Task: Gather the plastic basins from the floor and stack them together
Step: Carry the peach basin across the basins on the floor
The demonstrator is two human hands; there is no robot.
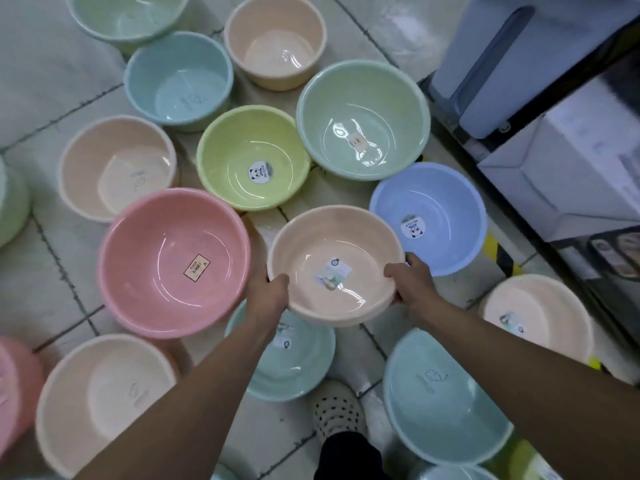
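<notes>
Gripping opposite rims, the left hand and right hand hold a round peach plastic basin above the tiled floor.

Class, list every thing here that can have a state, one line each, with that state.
Peach round plastic basin: held by both hands at its rim, upright.
Left hand: grips the peach basin's left rim.
Right hand: grips its right rim.
Pink round plastic basin: on the floor, upright, unstacked.
Lime-green round plastic basin: on the floor, upright, unstacked.
</notes>
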